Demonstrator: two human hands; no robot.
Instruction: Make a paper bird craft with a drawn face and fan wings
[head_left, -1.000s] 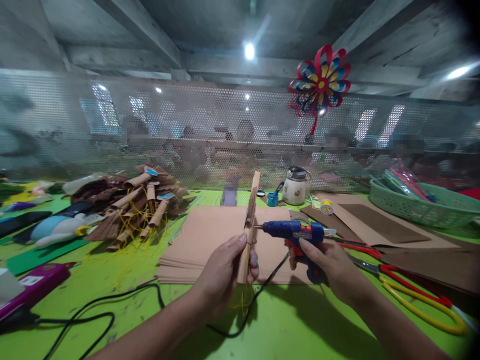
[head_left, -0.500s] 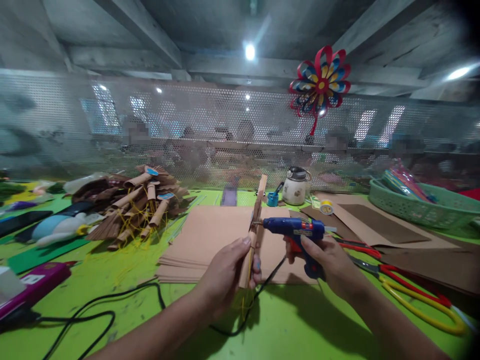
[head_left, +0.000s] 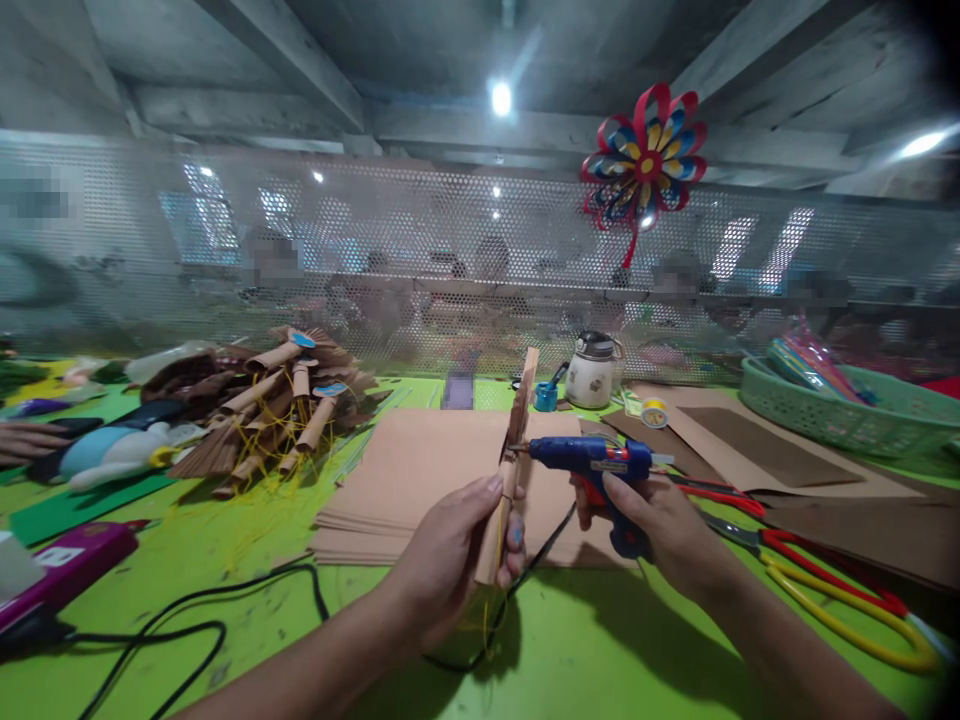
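Note:
My left hand [head_left: 450, 550] grips a flat tan cardboard piece [head_left: 511, 450] seen edge-on, held upright and tilted a little right, with yellow strands hanging below it. My right hand [head_left: 660, 525] holds a blue hot glue gun [head_left: 592, 458] by its handle, finger on the red trigger. The gun's nozzle touches the right face of the cardboard piece about halfway up. The gun's black cord [head_left: 300, 590] trails left across the green table [head_left: 585, 650].
A stack of tan sheets [head_left: 420, 470] lies behind my hands. A pile of rolled brown paper pieces [head_left: 277, 410] sits at left, red and yellow scissors [head_left: 825, 590] at right, a green basket [head_left: 847, 415] far right, a small pot [head_left: 591, 372] behind. A mesh screen with a paper pinwheel [head_left: 645, 165] backs the table.
The glue gun has moved left until its nozzle meets the cardboard piece. The piece has tilted slightly to the right in my left hand.

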